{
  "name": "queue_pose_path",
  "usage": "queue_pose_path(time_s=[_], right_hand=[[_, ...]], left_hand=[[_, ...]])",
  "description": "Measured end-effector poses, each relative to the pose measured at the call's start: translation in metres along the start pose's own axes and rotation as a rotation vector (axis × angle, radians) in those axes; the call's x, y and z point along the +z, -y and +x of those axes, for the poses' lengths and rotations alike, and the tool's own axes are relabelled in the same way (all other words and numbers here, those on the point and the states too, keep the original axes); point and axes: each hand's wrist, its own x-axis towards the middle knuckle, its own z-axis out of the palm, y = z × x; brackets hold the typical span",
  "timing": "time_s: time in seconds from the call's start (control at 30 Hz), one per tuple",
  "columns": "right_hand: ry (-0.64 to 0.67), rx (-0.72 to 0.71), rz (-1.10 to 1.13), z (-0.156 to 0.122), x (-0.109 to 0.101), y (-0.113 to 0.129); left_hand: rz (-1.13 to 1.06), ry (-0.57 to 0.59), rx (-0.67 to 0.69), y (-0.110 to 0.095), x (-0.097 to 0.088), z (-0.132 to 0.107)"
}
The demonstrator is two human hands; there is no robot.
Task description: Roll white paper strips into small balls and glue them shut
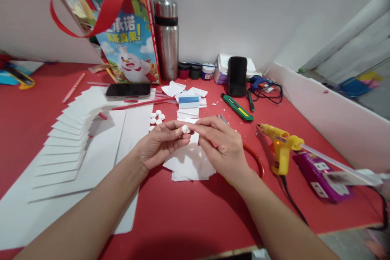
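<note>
My left hand (161, 142) and my right hand (222, 146) meet above the red table (189, 215), both pinching one small white rolled paper piece (185, 128) between their fingertips. Under the hands lies a stack of white paper squares (189, 166). Several finished small white rolls (156, 117) lie just beyond my left hand. A fan of stepped white paper strips (68, 138) curves over large white sheets at the left.
A yellow glue gun (282, 146) stands to the right with its cord trailing. A green utility knife (237, 107), a black phone (128, 89), a steel flask (166, 38), paint pots (195, 71), a printed bag (128, 32) and a purple packet (317, 174) surround the work area.
</note>
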Motion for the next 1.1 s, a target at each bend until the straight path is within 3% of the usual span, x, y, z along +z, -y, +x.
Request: queue_pose_path(time_s=[0.6,0.7,0.9,1.1], right_hand=[[0.046,-0.145,-0.223,-0.0038,-0.0002,-0.0018],[0.027,-0.087,-0.117,-0.0043,0.0019,-0.0008],[-0.041,0.22,0.158,-0.0017,0.0032,0.0052],[-0.047,0.224,0.246,-0.0002,0.0024,0.0066]], left_hand=[[-0.014,-0.05,-0.085,-0.0027,-0.002,0.0012],[-0.005,-0.037,-0.064,-0.0033,0.0008,0.0006],[0.038,-0.015,0.01,-0.0037,0.0017,-0.0004],[0.049,-0.011,0.036,-0.003,0.0006,-0.0006]])
